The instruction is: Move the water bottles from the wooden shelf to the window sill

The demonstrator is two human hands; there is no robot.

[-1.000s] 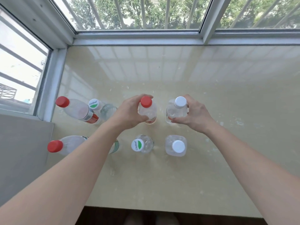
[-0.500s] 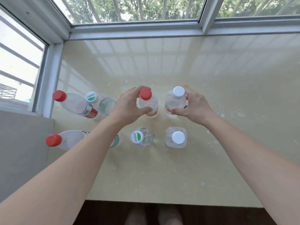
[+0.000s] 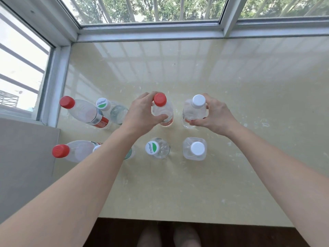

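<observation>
Sill (image 3: 249, 107): eight bottles in two rows of four; back row, third from left: red-cap bottle (image 3: 161, 104), upright, left hand (image 3: 140, 114) curled round its shoulder; just beside it: white-cap bottle (image 3: 195, 106), upright, right hand (image 3: 218, 117) wrapped round its body; front row, ungripped: Cestbon bottle (image 3: 158, 148), square bottle (image 3: 195, 150); window frame (image 3: 151, 32) behind.
</observation>
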